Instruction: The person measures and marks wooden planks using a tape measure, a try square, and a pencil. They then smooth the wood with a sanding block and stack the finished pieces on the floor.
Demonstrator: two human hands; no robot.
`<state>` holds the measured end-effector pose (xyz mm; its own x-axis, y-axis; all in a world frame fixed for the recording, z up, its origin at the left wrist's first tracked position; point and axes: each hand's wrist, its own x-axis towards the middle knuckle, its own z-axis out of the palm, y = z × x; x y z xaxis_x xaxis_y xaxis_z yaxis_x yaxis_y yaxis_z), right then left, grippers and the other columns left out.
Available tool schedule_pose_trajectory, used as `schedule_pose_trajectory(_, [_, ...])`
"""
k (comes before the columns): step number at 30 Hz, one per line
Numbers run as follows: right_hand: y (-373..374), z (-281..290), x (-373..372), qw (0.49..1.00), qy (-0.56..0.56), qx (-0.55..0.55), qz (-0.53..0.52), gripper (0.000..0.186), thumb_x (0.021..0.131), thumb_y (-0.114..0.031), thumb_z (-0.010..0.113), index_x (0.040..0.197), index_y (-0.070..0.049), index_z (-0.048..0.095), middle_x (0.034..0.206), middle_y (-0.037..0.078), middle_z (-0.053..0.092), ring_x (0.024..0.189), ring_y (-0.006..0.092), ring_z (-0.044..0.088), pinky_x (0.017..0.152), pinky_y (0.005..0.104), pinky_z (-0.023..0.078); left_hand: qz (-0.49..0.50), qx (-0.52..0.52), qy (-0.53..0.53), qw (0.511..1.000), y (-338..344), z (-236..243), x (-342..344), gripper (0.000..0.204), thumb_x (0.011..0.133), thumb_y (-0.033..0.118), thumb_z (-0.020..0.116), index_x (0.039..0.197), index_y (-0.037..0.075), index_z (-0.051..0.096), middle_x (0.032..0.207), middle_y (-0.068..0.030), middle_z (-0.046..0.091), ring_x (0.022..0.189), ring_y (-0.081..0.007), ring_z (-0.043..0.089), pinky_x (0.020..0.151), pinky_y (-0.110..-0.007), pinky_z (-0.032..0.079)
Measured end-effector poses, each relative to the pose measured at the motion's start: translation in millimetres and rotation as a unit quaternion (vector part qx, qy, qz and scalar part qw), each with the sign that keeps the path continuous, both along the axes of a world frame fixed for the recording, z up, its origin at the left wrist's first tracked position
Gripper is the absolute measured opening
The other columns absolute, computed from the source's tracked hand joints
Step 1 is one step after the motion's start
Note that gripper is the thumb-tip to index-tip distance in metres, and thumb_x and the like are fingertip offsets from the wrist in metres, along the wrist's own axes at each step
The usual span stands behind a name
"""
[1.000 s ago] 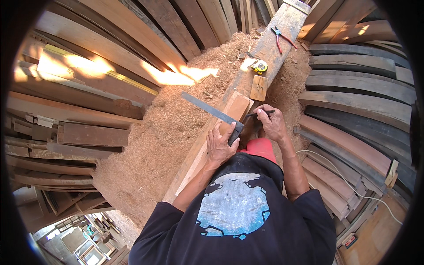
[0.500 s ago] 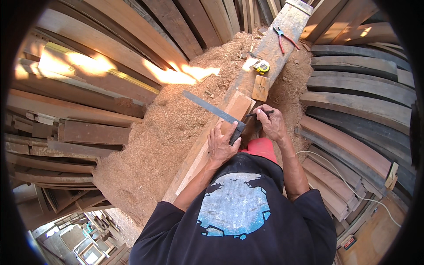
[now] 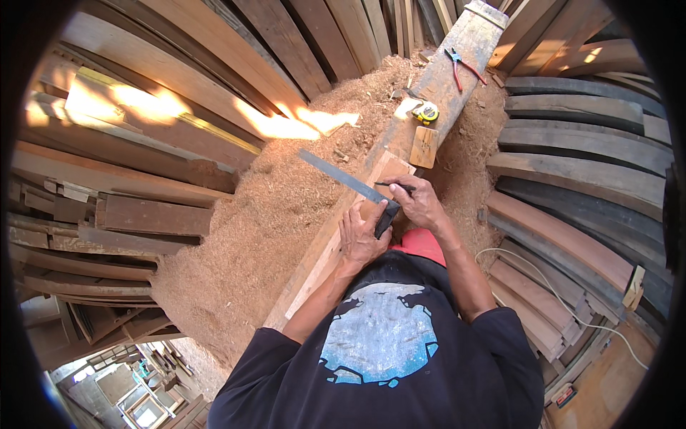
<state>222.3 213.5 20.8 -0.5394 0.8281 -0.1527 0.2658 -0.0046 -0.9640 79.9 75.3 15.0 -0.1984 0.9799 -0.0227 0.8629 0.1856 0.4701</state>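
A pale wooden board [image 3: 391, 167] lies lengthwise along a worn plank bench [image 3: 457, 61]. Across the board rests a try square [image 3: 336, 171], its metal blade reaching out past the left edge and its dark stock on the right. My left hand [image 3: 361, 232] grips the stock and presses the square to the wood, thumb near the blade. In my right hand [image 3: 421, 204], a dark pencil [image 3: 397, 186] is pinched; its tip is over the board, close beside the blade.
Farther up the bench lie a small wood block [image 3: 424, 147], a yellow tape measure [image 3: 426, 112] and red-handled pliers [image 3: 459, 68]. Sawdust [image 3: 243, 236] is heaped around the bench. Stacked planks [image 3: 582, 146] line both sides, and a white cable [image 3: 550, 286] crosses those at right.
My right hand has moved left with the pencil, bringing its tip from beyond the board's right edge to over the board. The left hand and square hold nearly the same place.
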Motion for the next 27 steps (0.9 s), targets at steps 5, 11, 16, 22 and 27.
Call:
schedule_pose_trajectory(5, [10,20,-1,0.993,-0.041,0.079,0.074,0.026,0.095,-0.020,0.060,0.105,-0.001,0.074,0.096,0.020,0.072,0.088,0.0370,0.069,0.081,0.0444,0.054,0.006,-0.006,-0.015,1.000,0,0,0,0.072,0.075,0.030,0.082,0.142,0.031,0.058,0.128,-0.0237,0.048,0.116,-0.0427,0.048,0.098,-0.052,0.041])
schedule_pose_trajectory(11, [19,49,16,0.956,-0.202,0.133,0.166,0.027,0.093,-0.025,0.059,0.094,-0.003,0.073,0.087,0.020,0.069,0.088,0.0386,0.067,0.082,0.0500,0.053,0.001,0.005,-0.003,1.000,-3,-7,-2,0.072,0.077,0.035,0.078,0.145,0.035,0.054,0.134,-0.0238,0.047,0.118,-0.0440,0.047,0.097,-0.055,0.041])
schedule_pose_trajectory(16, [7,29,15,0.907,-0.352,0.107,0.208,0.034,0.097,-0.034,0.055,0.100,-0.005,0.073,0.094,0.023,0.071,0.094,0.0401,0.069,0.082,0.0530,0.054,0.005,0.001,-0.010,1.000,-1,-6,0,0.073,0.075,0.030,0.080,0.144,0.034,0.055,0.132,-0.0236,0.047,0.118,-0.0436,0.048,0.098,-0.054,0.041])
schedule_pose_trajectory(22, [-34,-55,12,0.992,-0.068,-0.101,0.032,0.026,0.100,-0.023,0.054,0.097,0.001,0.065,0.079,0.014,0.067,0.072,0.0248,0.065,0.073,0.0427,0.054,0.000,0.037,-0.027,0.999,-1,-5,-5,0.074,0.082,0.034,0.075,0.149,0.018,0.048,0.131,-0.0241,0.051,0.114,-0.0424,0.050,0.099,-0.053,0.041])
schedule_pose_trajectory(27, [7,-52,48,0.993,-0.028,-0.052,-0.105,0.024,0.098,-0.019,0.056,0.088,0.000,0.065,0.072,0.003,0.061,0.067,0.0120,0.056,0.063,0.0322,0.048,0.021,0.034,-0.065,0.997,-8,-17,-12,0.078,0.094,0.041,0.059,0.153,-0.002,0.033,0.133,-0.0271,0.052,0.115,-0.0454,0.050,0.102,-0.054,0.038])
